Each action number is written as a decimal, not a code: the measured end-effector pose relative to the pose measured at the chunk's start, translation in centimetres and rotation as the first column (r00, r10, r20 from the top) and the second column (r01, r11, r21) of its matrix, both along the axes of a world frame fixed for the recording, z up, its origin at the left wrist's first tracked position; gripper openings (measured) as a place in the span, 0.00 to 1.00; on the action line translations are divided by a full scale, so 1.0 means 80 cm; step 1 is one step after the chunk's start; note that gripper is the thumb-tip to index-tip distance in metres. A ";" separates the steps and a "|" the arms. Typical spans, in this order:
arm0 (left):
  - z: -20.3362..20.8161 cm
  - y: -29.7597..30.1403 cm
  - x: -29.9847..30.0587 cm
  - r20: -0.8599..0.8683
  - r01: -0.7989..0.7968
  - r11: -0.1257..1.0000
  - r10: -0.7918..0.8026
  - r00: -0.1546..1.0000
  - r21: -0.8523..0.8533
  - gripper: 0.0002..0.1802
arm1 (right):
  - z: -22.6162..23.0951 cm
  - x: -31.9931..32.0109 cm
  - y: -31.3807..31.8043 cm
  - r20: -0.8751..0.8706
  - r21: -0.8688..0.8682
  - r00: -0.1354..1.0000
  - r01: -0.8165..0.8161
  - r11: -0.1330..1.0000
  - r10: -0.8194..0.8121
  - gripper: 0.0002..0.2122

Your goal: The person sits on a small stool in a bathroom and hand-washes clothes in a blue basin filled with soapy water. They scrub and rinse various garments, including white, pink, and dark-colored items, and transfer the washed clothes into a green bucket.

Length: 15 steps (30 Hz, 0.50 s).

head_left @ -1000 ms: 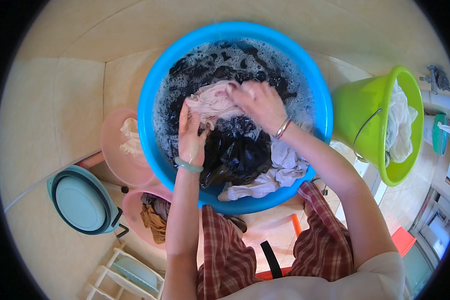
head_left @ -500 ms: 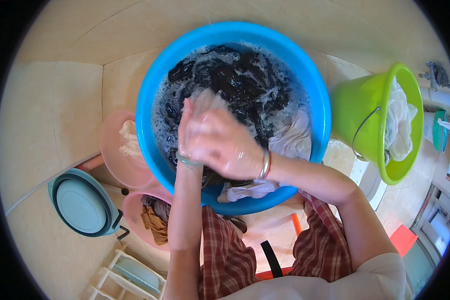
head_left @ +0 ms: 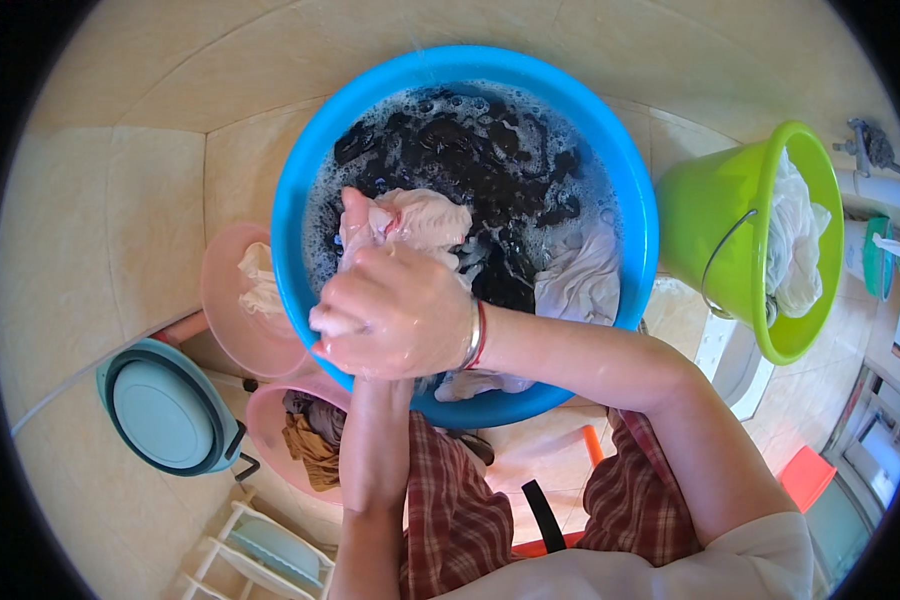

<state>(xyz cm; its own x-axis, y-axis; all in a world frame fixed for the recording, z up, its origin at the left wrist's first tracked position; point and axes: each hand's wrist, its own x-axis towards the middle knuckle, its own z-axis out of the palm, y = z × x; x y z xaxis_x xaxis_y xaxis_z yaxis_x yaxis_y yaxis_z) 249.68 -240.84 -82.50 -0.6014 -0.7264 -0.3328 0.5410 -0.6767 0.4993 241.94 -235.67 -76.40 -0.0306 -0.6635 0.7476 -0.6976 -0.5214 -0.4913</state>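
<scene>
- Just past the right hand [head_left: 398, 315], away from the body, and against the right-hand side of the left hand [head_left: 354, 222]: a wet, bunched pale pink cloth [head_left: 430, 215], above the left part of a round blue plastic washbasin [head_left: 642, 230].
- Longest sideways as bunched, running from the left fingers out toward the middle of the basin, with a looser fold dropping along the right hand's outer edge.
- Near to both hands alike: touching the left fingers at one end, and covered by the right hand along the near edge.
- Right hand laid crosswise over the left wrist, with fingers curled in tightly; contents of the curl, if any, impossible to tell from above.
- Left hand mostly hidden underneath, with only fingers showing, pointing away from the body; degree of opening and firmness of hold not tellable.
- Around the cloth: dark garments [head_left: 450, 135] soaking in sudsy water, and a grey-white garment [head_left: 582, 275] heaped against the basin's right side.
- Well apart to the right: a lime-green bucket [head_left: 710, 215] with white fabric [head_left: 795, 240] inside.
- To the left, outside the basin: a pink tub [head_left: 232, 300] containing cream cloth [head_left: 260, 280], and a teal collapsible basin [head_left: 165, 415].
</scene>
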 end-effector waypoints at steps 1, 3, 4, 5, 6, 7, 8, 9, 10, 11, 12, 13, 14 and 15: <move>-0.004 0.003 0.000 0.056 -0.049 0.998 0.052 0.997 -0.041 0.15 | -0.003 -0.003 -0.003 0.048 -0.017 0.999 -0.008 1.000 0.009 0.07; -0.012 0.009 0.003 0.219 -0.135 0.971 0.177 0.960 -0.196 0.12 | -0.013 -0.006 -0.011 0.130 -0.037 0.991 0.005 0.999 0.000 0.06; -0.016 0.013 0.001 0.325 -0.138 0.933 0.251 0.912 -0.334 0.11 | -0.017 -0.012 -0.014 0.167 -0.038 0.986 0.030 0.999 -0.023 0.06; -0.017 0.016 0.003 0.460 -0.078 0.863 0.340 0.820 -0.499 0.10 | -0.015 -0.025 -0.017 0.182 -0.016 0.983 0.004 1.000 -0.001 0.06; -0.018 0.019 0.005 0.561 -0.002 0.794 0.431 0.707 -0.607 0.09 | -0.026 -0.036 -0.023 0.241 0.050 0.969 0.039 0.998 -0.050 0.06; -0.007 0.023 -0.003 0.596 -0.038 0.827 0.436 0.674 -0.561 0.08 | -0.045 -0.053 -0.029 0.287 0.123 0.951 0.080 0.989 -0.113 0.06; 0.005 0.027 -0.012 0.595 -0.137 0.885 0.406 0.694 -0.445 0.06 | -0.066 -0.070 -0.031 0.328 0.198 0.927 0.118 0.973 -0.179 0.07; 0.032 0.029 -0.027 0.497 -0.343 0.930 0.360 0.789 -0.128 0.03 | -0.086 -0.093 -0.027 0.233 0.249 0.939 0.192 0.949 -0.251 0.06; 0.034 0.025 -0.028 0.467 -0.309 0.928 0.373 0.802 -0.209 0.05 | -0.101 -0.109 -0.022 0.143 0.285 0.940 0.260 0.923 -0.309 0.06; 0.032 0.019 -0.026 0.440 -0.286 0.910 0.399 0.804 -0.301 0.08 | -0.111 -0.114 -0.019 0.145 0.255 0.921 0.318 0.913 -0.361 0.06; 0.028 0.017 -0.023 0.413 -0.261 0.888 0.414 0.811 -0.377 0.10 | -0.113 -0.121 -0.013 0.139 0.235 0.898 0.379 0.895 -0.417 0.06; 0.016 0.011 -0.008 0.411 -0.284 0.879 0.437 0.800 -0.382 0.10 | -0.115 -0.132 -0.007 0.159 0.184 0.912 0.349 0.919 -0.378 0.06; 0.005 0.008 0.005 0.457 -0.201 0.884 0.399 0.795 -0.423 0.08 | -0.107 -0.146 0.000 0.068 0.098 0.946 0.311 0.945 -0.318 0.07; -0.005 0.007 0.020 0.505 -0.116 0.881 0.366 0.782 -0.459 0.06 | -0.101 -0.156 0.010 -0.039 0.086 0.964 0.264 0.961 -0.262 0.07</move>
